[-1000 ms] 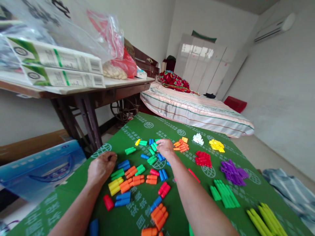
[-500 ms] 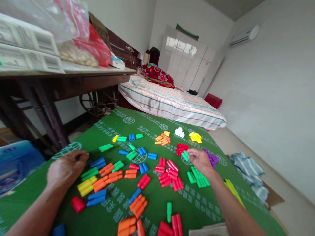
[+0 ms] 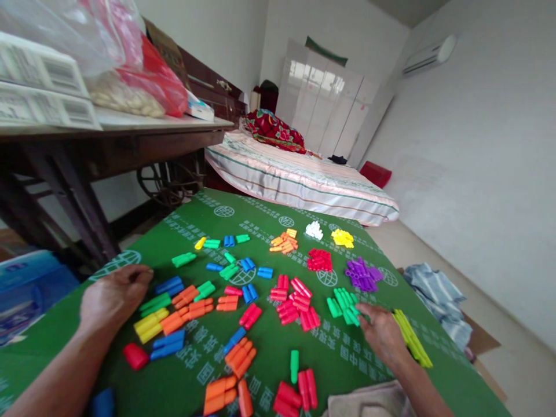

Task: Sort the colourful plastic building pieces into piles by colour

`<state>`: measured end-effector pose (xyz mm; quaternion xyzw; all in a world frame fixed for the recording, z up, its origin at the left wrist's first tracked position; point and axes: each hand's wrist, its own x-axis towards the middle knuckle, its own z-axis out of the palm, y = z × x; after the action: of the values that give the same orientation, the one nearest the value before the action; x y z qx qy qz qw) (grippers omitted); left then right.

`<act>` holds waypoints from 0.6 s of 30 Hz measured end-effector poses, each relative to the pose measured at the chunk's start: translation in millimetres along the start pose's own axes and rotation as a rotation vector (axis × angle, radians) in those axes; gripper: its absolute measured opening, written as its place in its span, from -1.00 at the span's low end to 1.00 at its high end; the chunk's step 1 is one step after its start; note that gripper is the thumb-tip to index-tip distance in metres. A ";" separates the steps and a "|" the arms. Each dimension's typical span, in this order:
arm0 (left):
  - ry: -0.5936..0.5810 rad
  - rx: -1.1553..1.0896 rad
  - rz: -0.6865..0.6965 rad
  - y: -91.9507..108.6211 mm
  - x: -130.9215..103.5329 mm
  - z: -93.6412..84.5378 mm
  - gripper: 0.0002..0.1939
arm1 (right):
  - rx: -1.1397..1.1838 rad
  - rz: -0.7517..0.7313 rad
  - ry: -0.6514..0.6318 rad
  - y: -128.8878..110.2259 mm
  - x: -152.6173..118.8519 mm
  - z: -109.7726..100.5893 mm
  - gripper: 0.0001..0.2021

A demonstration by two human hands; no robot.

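Note:
My right hand (image 3: 382,329) is at the near right edge of a group of green plastic cap-like pieces (image 3: 343,302). Its thumb and fingers are pinched on a green piece (image 3: 353,317) there. On the table's left side rests my left hand (image 3: 116,294), fingers curled, with nothing seen in it. Blue pieces (image 3: 169,285) and another green pair (image 3: 155,304) lie just beside it. Yellow-green long pieces (image 3: 410,339) are to the right of my right hand. A purple pile (image 3: 364,274) sits beyond it, and pinkish-red pieces (image 3: 299,302) lie to its left.
Farther back on the green table covering (image 3: 260,217) are red (image 3: 319,260), orange (image 3: 284,241), white (image 3: 314,230) and yellow (image 3: 343,238) piles. Orange pieces (image 3: 240,357) lie near the front. A folded cloth (image 3: 369,401) is at the near edge. A bed (image 3: 299,174) stands behind.
My right hand has come nearer and to the right, from above the red pile to the green group, bringing the green piece along. My left hand stays put.

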<state>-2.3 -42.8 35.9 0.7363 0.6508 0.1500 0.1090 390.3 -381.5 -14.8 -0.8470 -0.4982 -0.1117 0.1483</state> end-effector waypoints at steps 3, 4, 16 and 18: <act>0.010 0.013 -0.011 -0.5 0.8 1.3 -0.56 | -0.006 -0.009 0.021 -0.9 -2.5 2.3 -0.70; 0.015 0.019 -0.012 -0.9 1.2 2.0 -0.57 | -0.001 -0.012 0.030 -1.1 -3.4 2.9 -0.71; 0.005 0.004 -0.007 -3.7 2.4 6.2 -0.55 | 0.065 0.046 0.131 5.8 -9.9 9.3 -0.68; 0.003 0.002 -0.011 -3.1 0.3 4.7 -0.55 | 0.066 0.034 0.141 3.3 -9.7 10.5 -0.69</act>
<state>-3.4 -41.9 30.5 0.7327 0.6550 0.1497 0.1083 389.0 -387.1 -28.4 -0.8401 -0.4753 -0.1520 0.2128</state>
